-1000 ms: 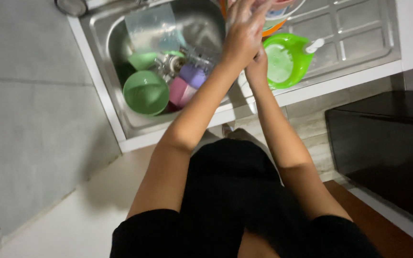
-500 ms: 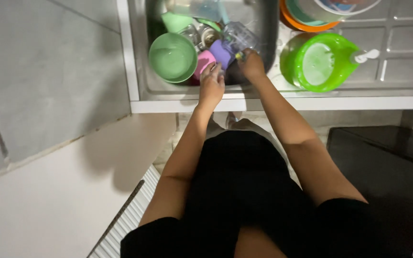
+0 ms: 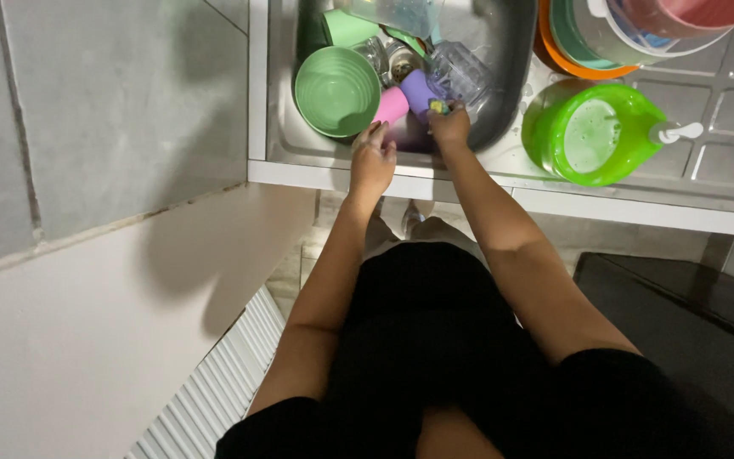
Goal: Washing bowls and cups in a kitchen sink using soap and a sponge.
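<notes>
Grey tiled wall stood at left, steel sink (image 3: 269, 110) ahead, its drainboard off to the right. Nearest: left hand (image 3: 372, 163) hung at sink's front edge, fingers half curled, holding nothing I could see, just short of pink cup (image 3: 391, 105). Right hand (image 3: 449, 127) was closed on sth small, yellowish, prob a sponge; grip detail too dim to tell. It touched purple cup (image 3: 419, 89), which lay on its side btwn pink cup and clear glass (image 3: 460, 72). Judged: plastic cups light, stiff, slippery when wet, so take around the body or rim. Glass fragile, heavier. Farther: green bowl (image 3: 337, 91) in sink, green jug (image 3: 592, 134) on drainboard.
</notes>
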